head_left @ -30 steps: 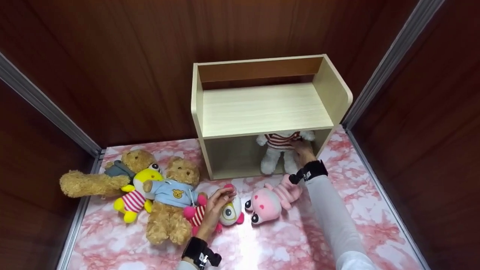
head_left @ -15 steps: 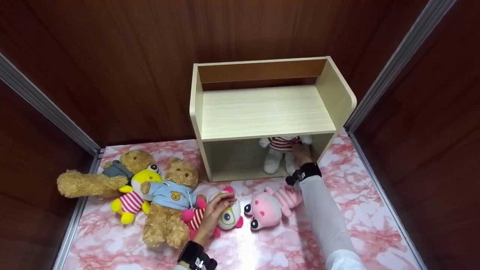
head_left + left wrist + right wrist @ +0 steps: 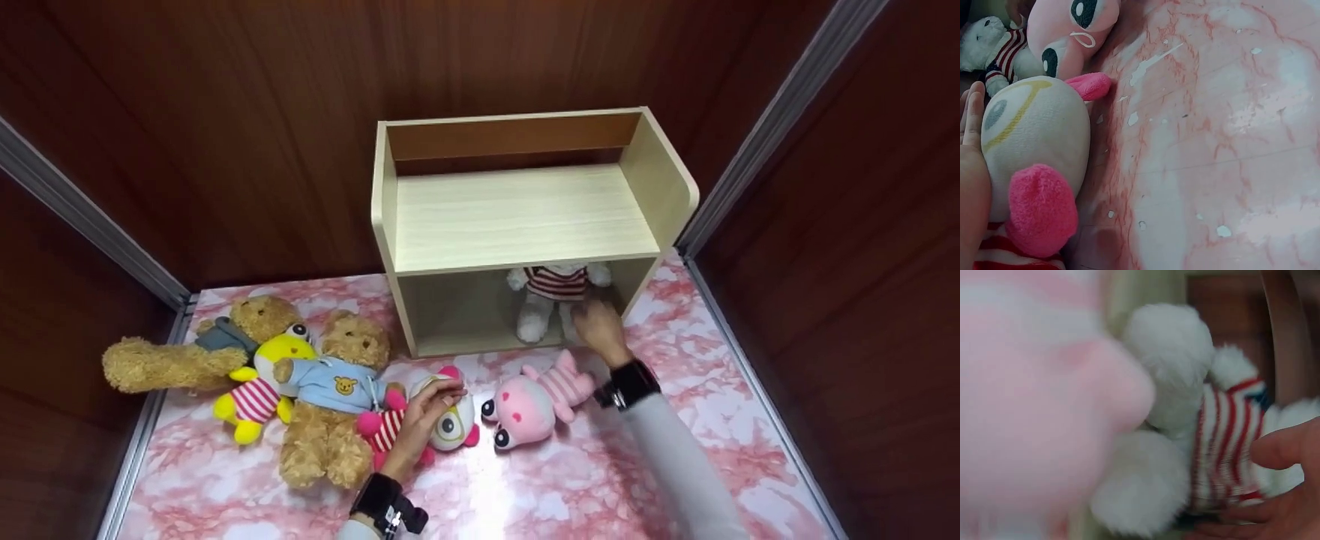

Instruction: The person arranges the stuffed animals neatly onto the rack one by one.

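A white teddy bear in a red-striped sweater sits in the shelf's lower compartment, at the right; the shelf board hides its head in the head view. My right hand is just in front of it, thumb and fingers apart in the right wrist view, nothing gripped. My left hand lies with extended fingers over a panda plush with pink ears; in the left wrist view the hand is right beside the panda's head. A pink big-eyed plush lies on the floor between my hands.
The pale wooden shelf stands against the brown back wall. At the left lie a brown bear in a blue hoodie, a yellow big-eyed plush and another brown bear. Brown panels close both sides.
My right hand has drawn back from the white bear's sweater toward me, leaving the bear sitting in the compartment. My left hand stays over the panda. The head view has shifted slightly.
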Demonstrator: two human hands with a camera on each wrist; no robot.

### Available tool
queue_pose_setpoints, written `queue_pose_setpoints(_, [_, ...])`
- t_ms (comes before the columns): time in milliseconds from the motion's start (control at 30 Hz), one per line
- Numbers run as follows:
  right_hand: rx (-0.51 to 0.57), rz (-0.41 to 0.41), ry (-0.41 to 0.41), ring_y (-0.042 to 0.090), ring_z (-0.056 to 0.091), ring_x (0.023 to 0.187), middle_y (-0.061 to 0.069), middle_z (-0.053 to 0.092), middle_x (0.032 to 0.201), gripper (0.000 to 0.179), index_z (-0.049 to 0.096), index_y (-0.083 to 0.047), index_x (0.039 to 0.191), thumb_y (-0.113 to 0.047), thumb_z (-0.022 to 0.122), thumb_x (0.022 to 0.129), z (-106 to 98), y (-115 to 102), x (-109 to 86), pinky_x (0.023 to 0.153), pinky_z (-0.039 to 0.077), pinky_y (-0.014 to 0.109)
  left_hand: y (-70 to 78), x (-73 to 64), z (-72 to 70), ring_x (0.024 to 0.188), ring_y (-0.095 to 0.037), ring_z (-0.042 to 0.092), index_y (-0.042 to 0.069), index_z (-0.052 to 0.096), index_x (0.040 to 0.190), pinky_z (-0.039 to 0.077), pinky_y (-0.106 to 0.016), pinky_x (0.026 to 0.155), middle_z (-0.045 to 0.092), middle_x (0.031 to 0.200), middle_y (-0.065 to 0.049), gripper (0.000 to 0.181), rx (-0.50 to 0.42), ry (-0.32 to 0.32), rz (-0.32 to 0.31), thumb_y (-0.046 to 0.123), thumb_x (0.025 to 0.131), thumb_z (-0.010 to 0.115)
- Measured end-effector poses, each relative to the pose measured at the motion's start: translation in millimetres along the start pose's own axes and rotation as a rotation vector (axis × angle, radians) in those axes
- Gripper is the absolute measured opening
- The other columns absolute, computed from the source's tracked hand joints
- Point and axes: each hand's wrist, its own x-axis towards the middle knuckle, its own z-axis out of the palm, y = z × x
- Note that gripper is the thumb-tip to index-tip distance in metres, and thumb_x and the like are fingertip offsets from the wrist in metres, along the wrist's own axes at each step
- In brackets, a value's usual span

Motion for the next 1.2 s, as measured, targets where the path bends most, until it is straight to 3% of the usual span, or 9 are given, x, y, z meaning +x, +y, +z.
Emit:
queue_pose_setpoints(67, [-0.053, -0.066, -0.056, 0.053, 0.065, 0.103, 0.033, 0.068, 0.108, 0.029, 0.065, 0.009, 0.119, -0.010, 0.055, 0.100, -1, -2, -11.7, 0.091, 0.052, 0.063, -0.4, -2.5, 0.7, 0.125, -0.032, 0.061, -0.016, 0.052, 0.137, 0.046, -0.032, 0.110, 0.053, 0.133, -0.040, 0.041, -0.002, 0.007, -0.009, 0.007, 0.103, 0.055])
queue_pose_setpoints(167, [0.007, -0.097, -0.199, 0.052, 0.057, 0.123, 0.032, 0.062, 0.132, 0.036, 0.061, 0.008, 0.132, -0.009, 0.052, 0.102, 2, 0, -17.2, 0.107, 0.044, 0.060, -0.5, -4.3, 2.5, 0.126, -0.034, 0.061, -0.015, 0.052, 0.138, 0.046, -0.033, 0.111, 0.054, 0.134, -0.039, 0.042, -0.005, 0.012, -0.011, 0.009, 0.103, 0.055])
queue_pose_setpoints(333, [0.007, -0.016, -0.286, 0.051, 0.042, 0.139, 0.034, 0.047, 0.149, 0.047, 0.048, 0.013, 0.145, -0.008, 0.045, 0.103, 7, 7, -9.5, 0.119, 0.031, 0.056, 1.1, -1.3, 5.6, 0.127, -0.038, 0.059, -0.015, 0.052, 0.137, 0.046, -0.033, 0.111, 0.049, 0.135, -0.044, 0.041, 0.001, 0.004, -0.004, 0.008, 0.103, 0.056])
queue_pose_setpoints(467, [0.012, 0.055, -0.261, 0.050, 0.038, 0.143, 0.033, 0.043, 0.153, 0.051, 0.044, 0.011, 0.150, -0.016, 0.043, 0.106, 9, 11, -7.8, 0.122, 0.028, 0.055, 2.7, 0.1, 8.5, 0.127, -0.041, 0.058, -0.016, 0.053, 0.136, 0.046, -0.032, 0.111, 0.049, 0.134, -0.045, 0.039, 0.000, 0.020, 0.000, 0.005, 0.102, 0.057])
queue_pose_setpoints(567, [0.048, 0.030, -0.226, 0.050, 0.042, 0.140, 0.032, 0.046, 0.151, 0.050, 0.047, 0.008, 0.149, -0.021, 0.043, 0.108, 12, 11, -10.8, 0.120, 0.031, 0.056, 7.0, 1.3, 10.4, 0.128, -0.044, 0.056, -0.016, 0.053, 0.136, 0.046, -0.034, 0.111, 0.048, 0.136, -0.044, 0.039, -0.003, 0.043, 0.011, 0.003, 0.102, 0.056])
queue_pose_setpoints(700, [0.093, -0.034, -0.130, 0.049, 0.054, 0.130, 0.030, 0.054, 0.144, 0.045, 0.053, 0.004, 0.146, -0.017, 0.049, 0.107, 16, 5, -22.5, 0.112, 0.041, 0.057, 15.3, -1.6, 12.3, 0.137, -0.051, 0.046, -0.012, 0.042, 0.146, 0.041, -0.045, 0.116, 0.039, 0.147, -0.038, 0.050, 0.021, 0.114, 0.016, 0.002, 0.100, 0.056])
queue_pose_setpoints(867, [0.194, -0.040, -0.049, 0.044, 0.060, 0.125, 0.029, 0.055, 0.145, 0.046, 0.052, 0.001, 0.149, -0.010, 0.055, 0.104, 20, -3, -38.6, 0.106, 0.049, 0.053, 28.6, -2.4, 12.5, 0.144, -0.052, 0.036, -0.006, 0.025, 0.156, 0.033, -0.054, 0.119, 0.033, 0.157, -0.033, 0.063, 0.079, 0.230, 0.011, 0.002, 0.101, 0.055])
queue_pose_setpoints(1000, [0.226, -0.056, 0.023, 0.043, 0.059, 0.127, 0.029, 0.054, 0.146, 0.052, 0.048, 0.000, 0.152, -0.006, 0.057, 0.101, 13, -9, -53.2, 0.105, 0.050, 0.054, 43.8, 2.8, 11.2, 0.140, -0.049, 0.043, -0.004, 0.018, 0.160, 0.039, -0.055, 0.116, 0.034, 0.157, -0.032, 0.073, 0.200, 0.314, 0.058, -0.003, 0.098, 0.058])
queue_pose_setpoints(1200, [0.143, -0.151, 0.113, 0.042, 0.057, 0.129, 0.024, 0.052, 0.150, 0.056, 0.046, 0.001, 0.153, -0.002, 0.060, 0.099, 5, -13, -71.3, 0.106, 0.048, 0.054, 67.0, 9.4, -5.0, 0.131, -0.046, 0.051, -0.006, 0.021, 0.159, 0.051, -0.053, 0.105, 0.037, 0.154, -0.030, 0.080, 0.453, 0.424, 0.098, -0.005, 0.092, 0.065])
